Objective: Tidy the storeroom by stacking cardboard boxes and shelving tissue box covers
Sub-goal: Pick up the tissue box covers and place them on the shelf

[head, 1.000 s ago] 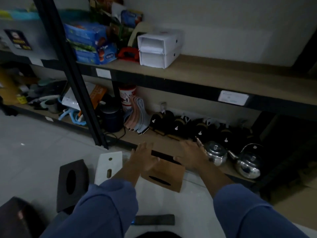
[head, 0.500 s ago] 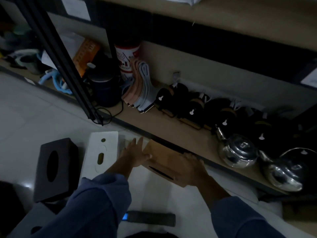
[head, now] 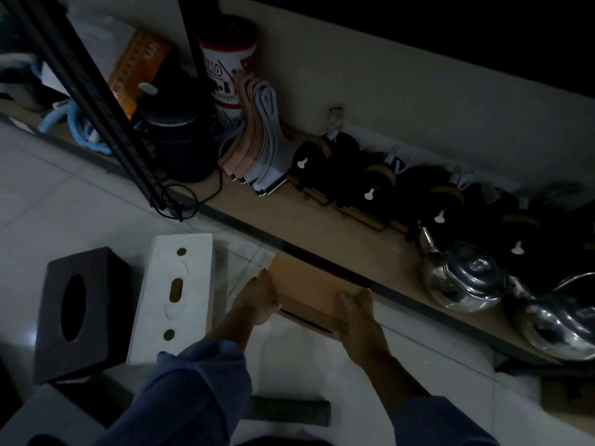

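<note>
2 bare hands are clamped on 1 brown rectangular tissue box cover (head: 307,284) with a thin slot, near the middle of the view. Its left end is gripped by the left hand (head: 257,299), thumb on the near face. Its right end is gripped by the right hand (head: 357,312), fingers curled over the top. The cover is held tilted, slot side toward the person, and its far edge is right at the dark front edge of the low tan wooden shelf (head: 289,217).

At 9 o'clock from it, 1 white rectangular cover (head: 190,272) is laid flat on the white tiled floor (head: 48,194). Just beside that, farther toward 9 o'clock, 1 black box-shaped cover (head: 96,336) with an oval hole is seen. At 3 o'clock, 2 shiny round metal kettles (head: 467,278) are kept on the shelf. At 6 o'clock, 1 dark flat bar (head: 289,412) is laid on the floor.
</note>
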